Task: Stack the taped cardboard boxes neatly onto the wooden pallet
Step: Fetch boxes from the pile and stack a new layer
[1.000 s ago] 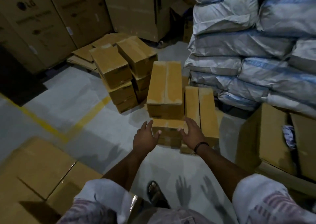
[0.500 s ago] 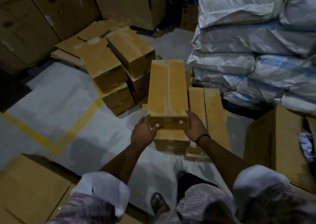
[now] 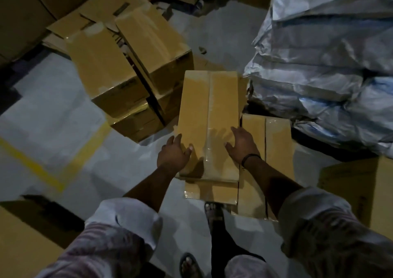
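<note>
Scanning from left: yellow floor line [image 3: 32, 163], then a leaning stack of boxes [image 3: 102, 65] on the grey floor. At centre, the left hand [image 3: 173, 155] grips the taped box [image 3: 209, 112] at its near left edge, thumb on the lid, fingers wrapped over the side. This box sits on top of a lower box [image 3: 212, 192], slightly offset. The right hand [image 3: 242, 143], wearing a dark wristband [image 3: 251, 157], presses the near right edge with its thumb spread and fingers fairly straight. A side box [image 3: 266, 150] lies just beside, lower down. White sacks [image 3: 319, 65] are piled at far right, with a brown carton [image 3: 357, 182] below them.
</note>
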A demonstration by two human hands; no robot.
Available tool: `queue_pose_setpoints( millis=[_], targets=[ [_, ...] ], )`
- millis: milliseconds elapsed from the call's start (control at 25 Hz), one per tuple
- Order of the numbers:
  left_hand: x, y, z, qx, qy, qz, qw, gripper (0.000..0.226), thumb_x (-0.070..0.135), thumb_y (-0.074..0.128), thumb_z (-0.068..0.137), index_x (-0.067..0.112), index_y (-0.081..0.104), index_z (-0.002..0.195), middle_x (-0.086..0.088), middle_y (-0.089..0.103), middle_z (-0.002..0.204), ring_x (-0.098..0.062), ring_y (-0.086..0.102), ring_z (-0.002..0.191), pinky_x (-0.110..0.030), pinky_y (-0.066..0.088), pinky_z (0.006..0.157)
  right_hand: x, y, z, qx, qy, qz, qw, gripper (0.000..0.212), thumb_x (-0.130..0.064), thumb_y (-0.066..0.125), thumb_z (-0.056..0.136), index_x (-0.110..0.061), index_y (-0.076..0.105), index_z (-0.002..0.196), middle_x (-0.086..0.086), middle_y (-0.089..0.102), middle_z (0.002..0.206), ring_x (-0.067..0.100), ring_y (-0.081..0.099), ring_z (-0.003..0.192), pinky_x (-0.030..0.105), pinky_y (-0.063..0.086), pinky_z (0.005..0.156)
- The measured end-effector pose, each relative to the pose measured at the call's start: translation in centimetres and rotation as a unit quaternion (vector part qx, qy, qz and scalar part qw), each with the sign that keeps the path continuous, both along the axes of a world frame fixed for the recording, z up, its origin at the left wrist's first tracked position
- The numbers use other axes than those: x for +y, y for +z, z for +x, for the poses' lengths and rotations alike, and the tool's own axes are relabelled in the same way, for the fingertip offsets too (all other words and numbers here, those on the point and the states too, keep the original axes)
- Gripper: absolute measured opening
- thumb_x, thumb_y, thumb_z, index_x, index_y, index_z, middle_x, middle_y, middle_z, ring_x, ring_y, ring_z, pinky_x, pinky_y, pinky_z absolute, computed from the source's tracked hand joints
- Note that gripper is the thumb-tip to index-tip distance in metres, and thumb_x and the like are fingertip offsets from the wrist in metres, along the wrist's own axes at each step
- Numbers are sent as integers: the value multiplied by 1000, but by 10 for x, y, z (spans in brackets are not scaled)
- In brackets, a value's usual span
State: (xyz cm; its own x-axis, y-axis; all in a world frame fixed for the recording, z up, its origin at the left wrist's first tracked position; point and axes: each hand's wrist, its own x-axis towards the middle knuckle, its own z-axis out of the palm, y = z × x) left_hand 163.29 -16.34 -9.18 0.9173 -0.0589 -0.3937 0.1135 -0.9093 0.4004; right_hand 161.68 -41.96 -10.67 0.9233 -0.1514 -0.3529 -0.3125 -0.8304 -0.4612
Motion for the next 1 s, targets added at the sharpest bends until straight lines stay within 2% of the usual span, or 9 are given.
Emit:
queue_pose_setpoints(
  millis=[120, 280, 440, 600, 800, 1000],
  targets=[
    [-12, -21, 41, 25, -11, 20, 999, 89, 72, 58, 86, 27, 29, 157, -11, 35, 161, -41, 43, 139, -54, 48, 105, -10, -23, 39, 35, -5, -7, 999, 71, -43, 60, 95, -24, 28, 156, 9, 18, 165, 34, 21, 148, 47, 33, 116],
    [-20, -47, 79, 54, -20, 65, 996, 101, 70, 68, 83, 33, 16, 161, -13, 9, 169, -46, 23, 149, -56, 40, 109, -15, -51, 67, 54, 16, -24, 998, 72, -46, 64, 92, -29, 32, 154, 4, 7, 167, 35, 24, 146, 47, 38, 112],
    [-20, -69, 107, 79, -15, 14, 997, 102, 62, 73, 84, 33, 15, 163, -16, -5, 170, -49, 27, 147, -55, 40, 110, -12, -71, 84, 45, 34, -20, 998, 72, -46, 65, 91, -31, 33, 153, -3, 0, 168, 37, 30, 144, 48, 43, 109],
    [-20, -88, 115, 92, 10, -64, 994, 105, 63, 76, 81, 33, 17, 162, -15, 2, 168, -49, 28, 146, -55, 40, 112, -4, -81, 89, 45, 36, -29, 998, 74, -55, 64, 87, -40, 32, 152, -8, -1, 167, 41, 26, 142, 53, 44, 106],
    [-19, -81, 100, 116, 4, -28, 993, 111, 67, 78, 76, 36, 15, 162, -16, 3, 163, -51, 26, 142, -55, 36, 112, 7, -76, 76, 47, 44, -49, 997, 80, -70, 63, 80, -45, 33, 150, -13, 1, 166, 45, 26, 141, 54, 43, 106],
    [22, -44, 25, 109, 16, -19, 994, 112, 73, 77, 72, 38, 17, 159, -11, 8, 159, -48, 27, 138, -56, 37, 111, 43, -45, 30, 27, 96, -72, 992, 82, -76, 58, 79, -45, 33, 150, -11, 6, 166, 43, 30, 138, 51, 38, 110]
  ],
)
